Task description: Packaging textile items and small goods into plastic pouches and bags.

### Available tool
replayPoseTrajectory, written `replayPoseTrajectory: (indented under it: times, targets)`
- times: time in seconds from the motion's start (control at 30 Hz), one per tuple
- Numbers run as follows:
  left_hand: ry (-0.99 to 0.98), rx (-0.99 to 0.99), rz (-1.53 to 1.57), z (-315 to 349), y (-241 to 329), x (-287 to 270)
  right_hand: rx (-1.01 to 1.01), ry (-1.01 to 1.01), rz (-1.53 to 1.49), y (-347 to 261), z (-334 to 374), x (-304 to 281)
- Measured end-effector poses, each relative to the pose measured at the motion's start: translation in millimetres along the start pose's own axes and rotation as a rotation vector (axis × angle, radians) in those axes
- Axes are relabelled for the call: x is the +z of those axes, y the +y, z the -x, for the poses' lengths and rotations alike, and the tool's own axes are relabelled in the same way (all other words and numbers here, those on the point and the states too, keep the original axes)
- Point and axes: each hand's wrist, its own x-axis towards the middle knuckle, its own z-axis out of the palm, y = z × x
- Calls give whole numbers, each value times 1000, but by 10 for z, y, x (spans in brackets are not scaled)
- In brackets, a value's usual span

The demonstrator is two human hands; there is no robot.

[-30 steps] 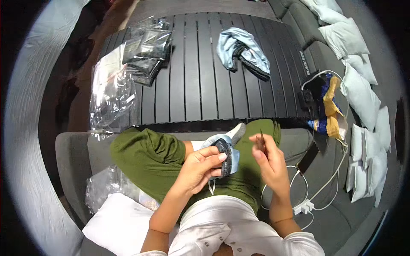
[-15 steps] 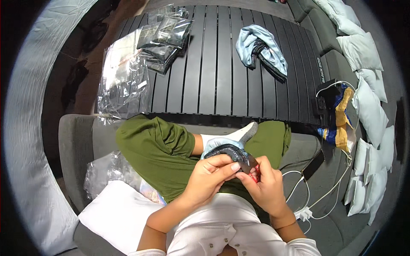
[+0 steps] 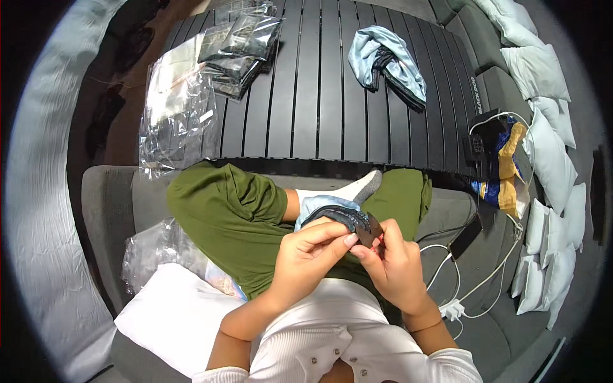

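Over my lap, my left hand (image 3: 310,258) pinches the edge of a light-blue cloth piece with a black band (image 3: 327,205). The cloth lies bunched beside my white sock. A dark, flat, brownish piece (image 3: 368,232) stands out from the band's end, between both hands. My right hand (image 3: 394,268) is closed, its thumb and fingers pressed together at that dark piece. Whatever else sits inside the right fingers is mostly hidden. On the table, a similar light-blue cloth piece with black trim (image 3: 387,60) lies crumpled.
The black slatted table (image 3: 306,115) stands before me. Clear plastic bags (image 3: 175,121) and dark packaged items (image 3: 239,48) lie on its left. A white pillow (image 3: 172,316) rests at my left. Cables with a white plug (image 3: 452,310) and a blue-yellow bag (image 3: 511,169) lie right.
The whole view has shifted slightly, so the table sits higher. Red in my right fingers showed before and is now nearly hidden. Both hands keep hold at the same spot.
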Motion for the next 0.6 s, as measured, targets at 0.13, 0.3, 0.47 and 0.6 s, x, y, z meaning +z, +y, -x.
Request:
replayPoseTrajectory:
  times: [0.13, 0.3, 0.47, 0.6]
  targets:
    - [0, 43, -32, 2, -34, -23, 3, -12, -31, 5, 8, -2]
    - [4, 49, -51, 0, -59, -26, 21, -3, -33, 1, 14, -4]
    - [19, 106, -110, -3, -50, -16, 18, 0, -34, 9, -2, -33]
    - [23, 128, -77, 3, -86, -36, 3, -19, -32, 37, 3, -89]
